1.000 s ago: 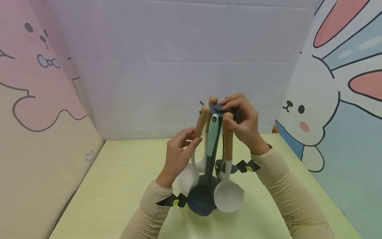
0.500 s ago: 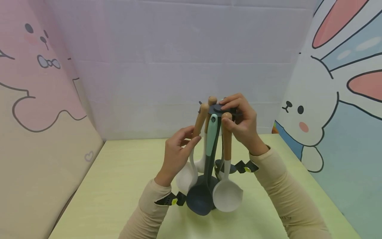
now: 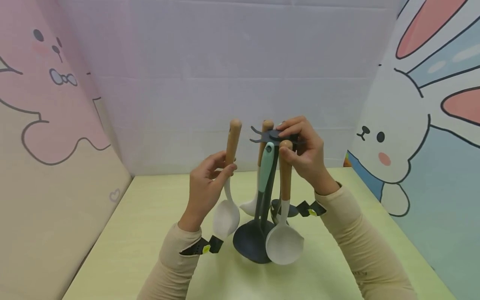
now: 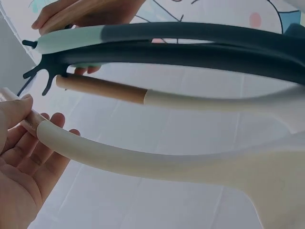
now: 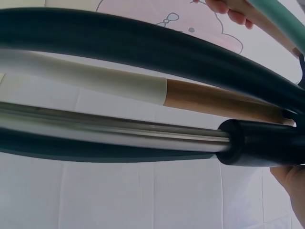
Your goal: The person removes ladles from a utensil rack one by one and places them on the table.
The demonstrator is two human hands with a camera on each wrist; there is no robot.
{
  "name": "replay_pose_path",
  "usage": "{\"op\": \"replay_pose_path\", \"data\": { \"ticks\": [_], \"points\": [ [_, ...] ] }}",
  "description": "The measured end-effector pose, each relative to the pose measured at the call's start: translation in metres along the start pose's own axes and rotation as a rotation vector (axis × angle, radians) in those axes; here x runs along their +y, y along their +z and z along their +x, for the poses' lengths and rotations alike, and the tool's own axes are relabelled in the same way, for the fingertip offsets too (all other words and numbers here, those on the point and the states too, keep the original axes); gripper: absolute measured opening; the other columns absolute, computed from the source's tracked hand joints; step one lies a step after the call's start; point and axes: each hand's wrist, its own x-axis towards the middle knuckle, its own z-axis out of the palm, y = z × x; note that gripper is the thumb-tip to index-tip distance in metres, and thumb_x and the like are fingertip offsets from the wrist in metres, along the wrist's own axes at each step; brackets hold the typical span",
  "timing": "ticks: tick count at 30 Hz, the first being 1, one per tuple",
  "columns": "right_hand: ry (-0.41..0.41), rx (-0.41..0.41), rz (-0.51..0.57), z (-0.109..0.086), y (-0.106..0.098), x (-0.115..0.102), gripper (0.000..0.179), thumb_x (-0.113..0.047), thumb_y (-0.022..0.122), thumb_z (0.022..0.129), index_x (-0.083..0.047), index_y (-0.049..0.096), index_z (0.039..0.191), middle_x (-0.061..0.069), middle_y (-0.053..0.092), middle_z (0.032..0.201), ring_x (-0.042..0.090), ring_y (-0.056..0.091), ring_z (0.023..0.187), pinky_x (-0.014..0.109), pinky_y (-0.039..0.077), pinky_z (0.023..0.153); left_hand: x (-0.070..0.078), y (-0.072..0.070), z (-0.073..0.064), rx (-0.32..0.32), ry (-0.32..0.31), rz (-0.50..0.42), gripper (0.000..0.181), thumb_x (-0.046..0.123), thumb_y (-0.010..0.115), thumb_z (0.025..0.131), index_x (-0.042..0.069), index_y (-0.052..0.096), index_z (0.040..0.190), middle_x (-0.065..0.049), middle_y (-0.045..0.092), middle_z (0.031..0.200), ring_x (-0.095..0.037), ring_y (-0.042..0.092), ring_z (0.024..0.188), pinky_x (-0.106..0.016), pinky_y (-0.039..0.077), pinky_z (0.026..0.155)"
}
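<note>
In the head view my left hand (image 3: 210, 183) pinches the wooden handle of a white spoon (image 3: 226, 218), held upright just left of a dark utensil rack (image 3: 271, 136). The left wrist view shows its white neck apart from the rack's forked hooks. My right hand (image 3: 304, 146) grips the rack's top, thumb against the wooden handle of a white ladle (image 3: 285, 246). A dark ladle (image 3: 249, 241) with a mint-green handle hangs in front. Behind it hangs another white utensil (image 3: 248, 206) with a wooden handle. The right hand's far fingers are hidden.
A dark utensil (image 3: 288, 209) and a metal-stemmed one (image 5: 143, 133) hang at the rack's right and back. The rack stands on a pale yellow-green table (image 3: 157, 216). Cloth walls with cartoon prints enclose the table at the back and both sides.
My left hand has moved left with the white spoon, away from the rack, baring two hooks on its left side. The right hand has stayed on the rack's top.
</note>
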Motion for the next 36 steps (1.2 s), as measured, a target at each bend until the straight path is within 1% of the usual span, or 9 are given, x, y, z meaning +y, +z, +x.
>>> {"op": "replay_pose_path", "data": {
  "ticks": [5, 8, 11, 13, 15, 18, 22, 29, 36],
  "points": [
    [-0.001, -0.003, 0.001, 0.001, 0.0, 0.001, 0.062, -0.046, 0.072, 0.089, 0.014, 0.056, 0.086, 0.007, 0.06, 0.104, 0.023, 0.057, 0.098, 0.024, 0.052, 0.075, -0.002, -0.015, 0.003, 0.012, 0.007, 0.038, 0.031, -0.007, 0.073, 0.085, -0.009, 0.067, 0.115, -0.018, 0.07, 0.098, -0.016, 0.068, 0.077, -0.025, 0.058, 0.069],
    [0.0, -0.008, 0.0, 0.001, 0.0, 0.002, 0.062, -0.046, 0.072, 0.09, 0.014, 0.056, 0.087, 0.007, 0.06, 0.105, 0.023, 0.057, 0.098, 0.024, 0.052, 0.075, -0.004, -0.023, 0.004, 0.021, 0.005, 0.058, 0.031, -0.008, 0.074, 0.084, -0.009, 0.067, 0.115, -0.019, 0.07, 0.099, -0.017, 0.069, 0.079, -0.023, 0.058, 0.068],
    [0.005, -0.012, 0.003, 0.001, -0.001, 0.003, 0.061, -0.045, 0.072, 0.09, 0.014, 0.056, 0.087, 0.007, 0.06, 0.105, 0.023, 0.057, 0.098, 0.024, 0.052, 0.075, -0.005, -0.03, 0.005, 0.032, -0.013, 0.084, 0.031, -0.008, 0.074, 0.084, -0.009, 0.067, 0.114, -0.019, 0.07, 0.098, -0.021, 0.069, 0.077, -0.022, 0.058, 0.068],
    [0.007, -0.013, 0.006, 0.001, -0.002, 0.003, 0.061, -0.045, 0.071, 0.09, 0.014, 0.055, 0.088, 0.007, 0.06, 0.106, 0.023, 0.057, 0.098, 0.024, 0.052, 0.075, -0.006, -0.034, 0.005, 0.034, -0.025, 0.098, 0.031, -0.007, 0.074, 0.085, -0.009, 0.067, 0.115, -0.02, 0.07, 0.099, -0.021, 0.07, 0.077, -0.021, 0.058, 0.068],
    [0.007, -0.013, 0.007, 0.001, -0.003, 0.004, 0.062, -0.045, 0.071, 0.09, 0.014, 0.055, 0.088, 0.006, 0.06, 0.106, 0.022, 0.057, 0.097, 0.024, 0.052, 0.076, -0.007, -0.038, 0.006, 0.035, -0.039, 0.111, 0.03, -0.006, 0.073, 0.086, -0.009, 0.067, 0.115, -0.019, 0.07, 0.101, -0.017, 0.07, 0.078, -0.021, 0.058, 0.068],
    [0.006, -0.014, 0.007, 0.001, -0.003, 0.004, 0.062, -0.045, 0.071, 0.091, 0.014, 0.055, 0.088, 0.006, 0.059, 0.106, 0.022, 0.057, 0.097, 0.024, 0.052, 0.075, -0.01, -0.045, 0.006, 0.04, -0.063, 0.13, 0.03, -0.005, 0.073, 0.087, -0.009, 0.067, 0.116, -0.019, 0.07, 0.102, -0.006, 0.068, 0.081, -0.02, 0.057, 0.068],
    [0.006, -0.015, 0.01, 0.001, -0.004, 0.005, 0.062, -0.045, 0.071, 0.091, 0.014, 0.055, 0.088, 0.006, 0.059, 0.106, 0.022, 0.057, 0.096, 0.024, 0.052, 0.075, -0.017, -0.055, 0.006, 0.058, -0.093, 0.168, 0.029, -0.003, 0.073, 0.088, -0.008, 0.067, 0.116, -0.019, 0.071, 0.102, 0.001, 0.065, 0.08, -0.018, 0.056, 0.066],
    [0.005, -0.013, 0.015, 0.002, -0.004, 0.006, 0.061, -0.044, 0.07, 0.091, 0.014, 0.054, 0.089, 0.007, 0.059, 0.107, 0.022, 0.056, 0.096, 0.025, 0.051, 0.076, -0.032, -0.072, 0.006, 0.054, -0.155, 0.237, 0.03, 0.0, 0.074, 0.088, -0.007, 0.067, 0.116, -0.019, 0.071, 0.103, 0.005, 0.063, 0.079, -0.014, 0.054, 0.064],
    [0.008, -0.02, 0.02, 0.003, -0.003, 0.008, 0.061, -0.045, 0.071, 0.091, 0.015, 0.054, 0.089, 0.006, 0.059, 0.107, 0.022, 0.056, 0.097, 0.024, 0.052, 0.076, -0.047, -0.087, 0.002, 0.058, -0.219, 0.316, 0.029, 0.0, 0.074, 0.088, -0.009, 0.067, 0.116, -0.021, 0.07, 0.104, 0.009, 0.06, 0.078, -0.01, 0.052, 0.064]
  ]
}}
